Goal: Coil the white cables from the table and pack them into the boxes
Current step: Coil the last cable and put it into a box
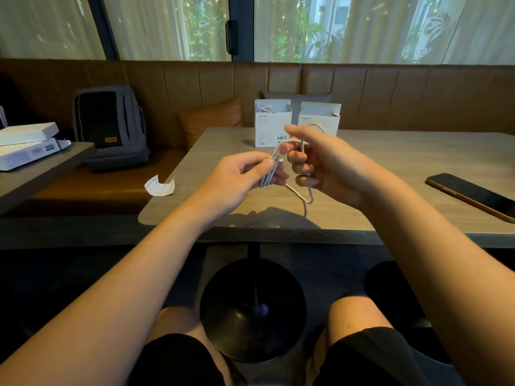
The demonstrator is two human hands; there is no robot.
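Left hand (245, 174) pinched bundled loops of white cable (269, 174); right hand (315, 160) curled round same cable's upper loop, fingers closed on it. Both held above table (390, 174), loose cable end hanging toward tabletop. Behind hands, two open white boxes: left box (271, 125) held coiled cable, right box (320, 115) contents unclear. Phone (473, 196) lay on table at right, paper slip (159, 186) at left edge. Backpack (111, 126) on bench.

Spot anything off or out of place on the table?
Only a curled slip of paper overhanging the table's left edge, loose and liable to fall. The two open boxes stand upright and the phone lies flat. No damage visible.
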